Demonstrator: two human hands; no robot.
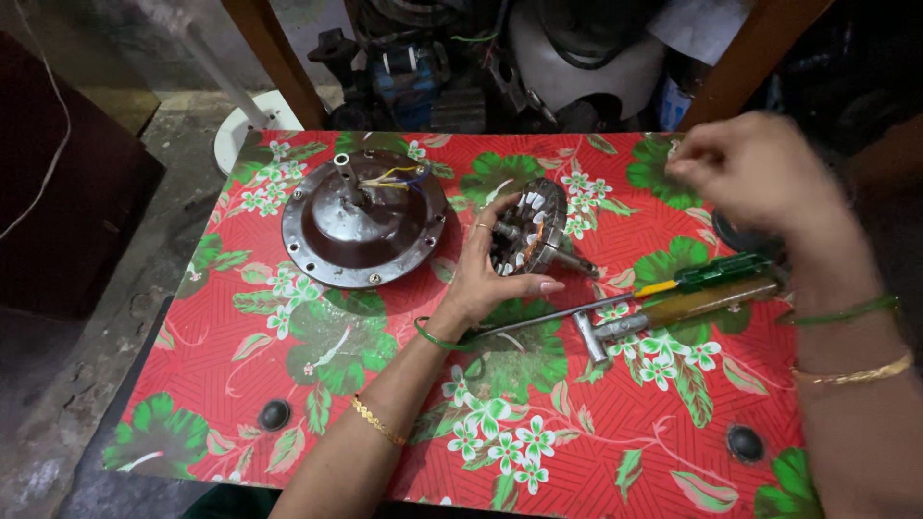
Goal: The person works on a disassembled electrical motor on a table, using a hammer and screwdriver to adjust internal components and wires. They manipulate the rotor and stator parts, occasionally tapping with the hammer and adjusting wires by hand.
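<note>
My left hand (488, 272) grips a round motor stator (532, 235) with copper windings and a short shaft, held on edge at the middle of the table. My right hand (745, 168) hovers above the table's far right corner, fingers pinched together; whether anything small is between them cannot be told. A brown domed metal motor cover (361, 226) with coloured wires at its centre lies to the left of the stator. A hammer with a wooden handle (663, 312) and a green-handled screwdriver (716, 274) lie under my right forearm.
The table carries a red cloth with green leaves and white flowers (317, 384), with two dark round buttons (274, 414) near the front. Machine parts and a white casing (586, 58) crowd the floor behind the table. A white disc (252, 120) lies at the back left.
</note>
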